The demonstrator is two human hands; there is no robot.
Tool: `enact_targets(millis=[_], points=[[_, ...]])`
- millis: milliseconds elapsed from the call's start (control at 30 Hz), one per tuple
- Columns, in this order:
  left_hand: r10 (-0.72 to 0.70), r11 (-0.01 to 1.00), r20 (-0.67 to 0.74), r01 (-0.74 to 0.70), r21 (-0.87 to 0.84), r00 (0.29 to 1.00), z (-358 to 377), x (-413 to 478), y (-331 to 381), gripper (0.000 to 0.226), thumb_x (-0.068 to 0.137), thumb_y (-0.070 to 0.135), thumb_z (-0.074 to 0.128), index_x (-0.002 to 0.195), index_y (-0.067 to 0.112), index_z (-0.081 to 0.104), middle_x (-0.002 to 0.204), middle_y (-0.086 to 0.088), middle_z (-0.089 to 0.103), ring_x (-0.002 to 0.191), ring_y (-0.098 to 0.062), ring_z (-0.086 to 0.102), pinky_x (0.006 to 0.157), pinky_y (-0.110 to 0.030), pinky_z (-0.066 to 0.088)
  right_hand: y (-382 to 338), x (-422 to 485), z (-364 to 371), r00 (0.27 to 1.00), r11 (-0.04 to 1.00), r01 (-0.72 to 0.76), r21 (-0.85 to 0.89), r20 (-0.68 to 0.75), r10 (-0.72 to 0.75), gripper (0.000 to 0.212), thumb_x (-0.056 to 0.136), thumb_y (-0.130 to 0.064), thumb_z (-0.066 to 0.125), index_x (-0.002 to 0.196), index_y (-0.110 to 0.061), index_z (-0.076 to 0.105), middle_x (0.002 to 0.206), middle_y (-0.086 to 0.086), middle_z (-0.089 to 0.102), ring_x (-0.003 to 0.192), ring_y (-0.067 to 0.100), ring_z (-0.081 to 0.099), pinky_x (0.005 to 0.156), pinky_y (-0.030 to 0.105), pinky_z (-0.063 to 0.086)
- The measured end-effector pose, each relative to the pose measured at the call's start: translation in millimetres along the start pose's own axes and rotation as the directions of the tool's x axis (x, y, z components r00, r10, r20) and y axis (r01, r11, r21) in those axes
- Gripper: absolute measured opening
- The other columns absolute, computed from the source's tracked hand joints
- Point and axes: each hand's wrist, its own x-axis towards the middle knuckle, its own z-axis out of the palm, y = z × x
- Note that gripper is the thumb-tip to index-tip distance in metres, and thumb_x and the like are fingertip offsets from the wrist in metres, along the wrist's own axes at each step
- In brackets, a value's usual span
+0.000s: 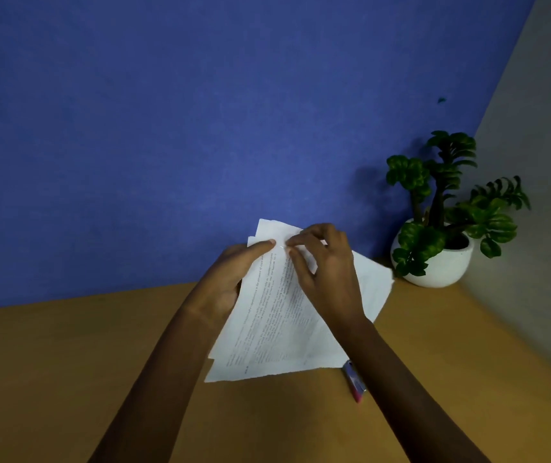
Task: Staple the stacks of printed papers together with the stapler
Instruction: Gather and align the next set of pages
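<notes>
Printed papers [277,329] are up in both hands at the middle of the frame, a loose stack of white sheets with lines of small text running along the top page, fanned so that the edges do not line up. The left grip [230,282] holds the stack by its left edge, thumb laid flat on top near the upper corner and fingers tucked underneath. The right grip [327,275] comes in from the other side, fingers curled, thumb and fingertips pinching at the top sheet close to that same upper corner, right beside the left thumb. The stack's upper corner rises in front of the blue wall [167,128], and its lower edge hangs low over the wooden bench [66,362]; whether it touches, I cannot tell. Down on the bench lies the stapler [354,380], pink and silver, just beside the stack's lower right corner and partly hidden by the right forearm. Over in the far right corner a potted plant [447,195] stands in a round white pot [434,265], against the grey wall [534,162].
</notes>
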Motion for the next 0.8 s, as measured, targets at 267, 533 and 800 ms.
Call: enact_targets(millis=[267,533,800], points=[[-0.046,0.997,-0.034,0.044,-0.058,0.998,6,2,-13,0.028,0.081,0.041,0.062,0.091,0.015,0.064,0.064,0.000,0.067,0.053,-0.013,0.065,0.056,-0.027,0.048,-2,1,-1,0.989,0.998,0.039,-0.040,0.143,-0.033,0.030,0.089,-0.028,0.056,0.112,-0.008,0.063,0.122,0.009,0.064,0.106,0.023,0.061,0.089,0.022,0.045],[0.084,0.994,-0.159,-0.071,0.085,0.984,13,14,-20,0.024,0.087,0.038,0.055,0.068,0.024,0.059,0.054,0.004,0.065,0.047,-0.011,0.064,0.050,-0.021,0.049,-6,2,4,0.986,0.996,0.051,-0.072,0.162,-0.039,0.028,0.091,-0.023,0.055,0.109,-0.004,0.063,0.117,0.012,0.064,0.097,0.024,0.064,0.078,0.014,0.036],[0.099,0.991,-0.206,-0.077,0.112,0.973,15,24,-27,0.024,0.086,0.036,0.056,0.067,0.023,0.060,0.047,0.006,0.066,0.042,-0.007,0.064,0.046,-0.020,0.047,-4,7,10,0.972,0.989,0.079,-0.126,0.231,-0.048,0.032,0.092,-0.026,0.052,0.116,-0.004,0.055,0.120,0.012,0.059,0.106,0.023,0.058,0.089,0.023,0.045]])
